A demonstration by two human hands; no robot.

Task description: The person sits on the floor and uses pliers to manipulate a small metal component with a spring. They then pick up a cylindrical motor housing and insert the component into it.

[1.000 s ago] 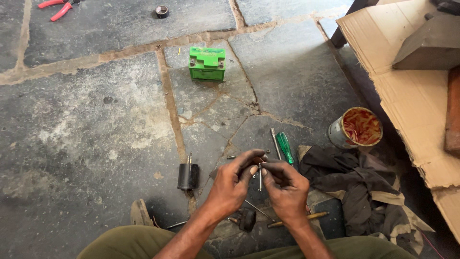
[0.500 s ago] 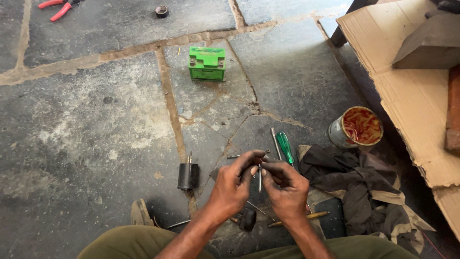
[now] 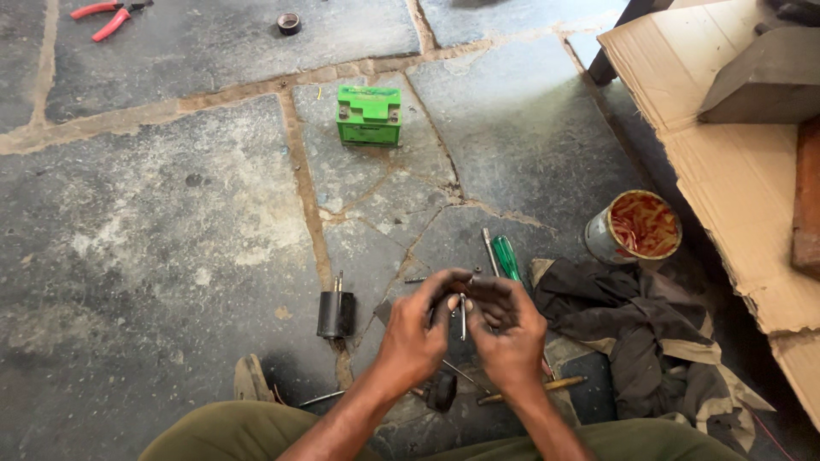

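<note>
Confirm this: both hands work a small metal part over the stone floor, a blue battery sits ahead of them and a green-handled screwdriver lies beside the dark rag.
Not quite. In the head view the battery is green, not blue. The rest holds: the left hand and right hand work the small metal part, and the green-handled screwdriver lies beside the dark rag.

Bare forearms, no sleeves; left hand (image 3: 416, 337) and right hand (image 3: 506, 335) ungloved; olive-green trousers (image 3: 231, 435) on both legs.
</note>
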